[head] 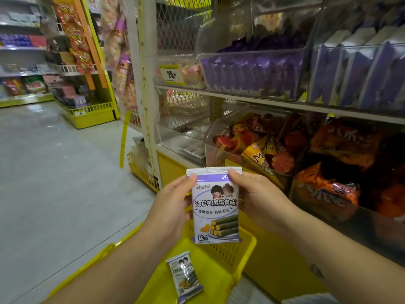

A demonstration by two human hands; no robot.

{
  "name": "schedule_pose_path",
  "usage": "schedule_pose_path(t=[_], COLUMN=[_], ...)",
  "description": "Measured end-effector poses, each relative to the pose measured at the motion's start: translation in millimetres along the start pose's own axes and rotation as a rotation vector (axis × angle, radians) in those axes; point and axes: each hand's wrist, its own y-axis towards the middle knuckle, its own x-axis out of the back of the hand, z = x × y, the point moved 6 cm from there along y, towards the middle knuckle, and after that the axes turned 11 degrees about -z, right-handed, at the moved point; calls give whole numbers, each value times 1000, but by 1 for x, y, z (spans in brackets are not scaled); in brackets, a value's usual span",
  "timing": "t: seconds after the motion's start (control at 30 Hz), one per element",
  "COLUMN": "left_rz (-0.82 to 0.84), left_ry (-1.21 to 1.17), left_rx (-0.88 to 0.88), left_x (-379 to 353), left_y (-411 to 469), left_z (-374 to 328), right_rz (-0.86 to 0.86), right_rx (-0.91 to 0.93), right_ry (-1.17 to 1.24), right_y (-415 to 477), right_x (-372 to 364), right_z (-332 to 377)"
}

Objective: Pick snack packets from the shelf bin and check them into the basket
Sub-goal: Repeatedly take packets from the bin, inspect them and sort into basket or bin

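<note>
Your left hand (pixel 175 198) and right hand (pixel 252 194) pinch the snack packet (pixel 215 207) by its top corners above the basket (pixel 247 240); it looks light, slippery and crushable, so grip the sealed edges.

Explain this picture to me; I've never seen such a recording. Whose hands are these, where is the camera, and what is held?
No machine here: a person works with bare hands, filmed by one camera worn on the head, looking forward and down. The left hand and right hand hold one purple-and-white snack packet upright by its upper corners, above a yellow basket. A second, similar packet lies inside the basket. On the right, shelf bins hold purple packets and orange ones.
</note>
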Motion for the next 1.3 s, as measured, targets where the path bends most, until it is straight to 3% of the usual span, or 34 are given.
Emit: schedule_pose_path(t=[0.2,0.37,0.63,0.93,1.03,1.1,1.2,1.3], left_rz=[-2,14,257,279,148,19,172,241], left_ry=[-56,-174,-8,-40,68,238,123,19], left_rx=[-5,37,312,390,205,-27,-110,-54], left_x=[3,10,6,7,8,10,-11,-17], left_y=[-1,4,-8,-9,-6,-3,-13,-17], left_z=[-7,-15,1,7,4,-3,-1,3], right_rz=[155,414,247,177,131,50,28,194], right_rx=[1,-186,-291,-339,-233,-9,333,391], right_ry=[-126,-229,-54,15,-55,-283,-538,-510], right_y=[-6,-23,-24,-23,-22,-21,-29,-38], right_x=[3,1,2,1,-1,0,-11,-27], right_z=[5,-7,-7,-8,-3,4,15,13])
